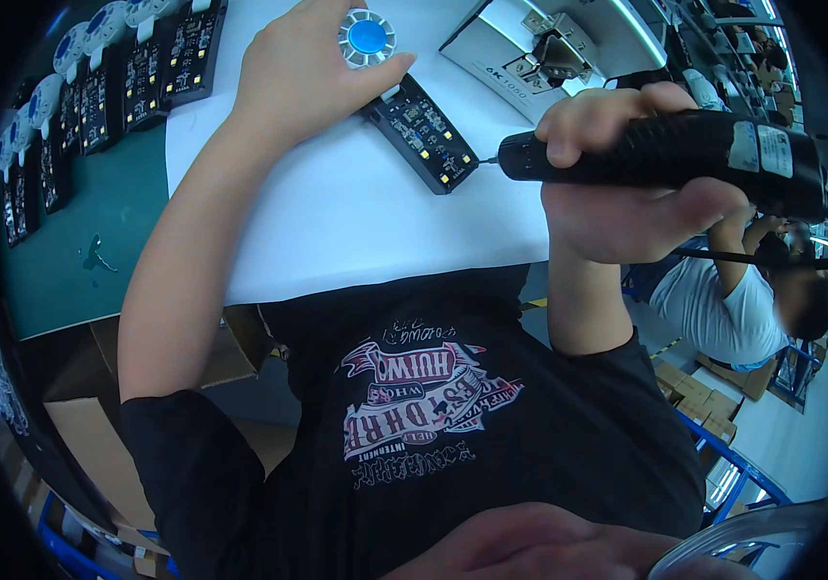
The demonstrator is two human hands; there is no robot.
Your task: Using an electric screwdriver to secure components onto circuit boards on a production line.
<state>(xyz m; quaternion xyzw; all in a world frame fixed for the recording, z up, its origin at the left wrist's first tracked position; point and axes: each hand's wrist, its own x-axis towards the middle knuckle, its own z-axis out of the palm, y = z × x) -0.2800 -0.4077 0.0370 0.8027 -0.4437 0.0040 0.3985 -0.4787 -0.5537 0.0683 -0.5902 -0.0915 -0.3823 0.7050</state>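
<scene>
My left hand (303, 77) is closed around the round white end piece (368, 38) with a blue centre, its thumb along the near side. From that piece a black circuit board module (424, 135) with small yellow squares lies slanted on white paper. My right hand (627, 208) grips a black corded electric screwdriver (665, 150), held nearly level. Its thin bit points left and meets the board's near right corner, where a screw, if any, is too small to make out.
Several similar black modules (143, 82) with round white ends lie in a row at the far left, partly on a green mat (85, 275). A grey metal box machine (501, 77) stands at the far right. Another person (723, 300) is at right, near cardboard boxes (694, 401).
</scene>
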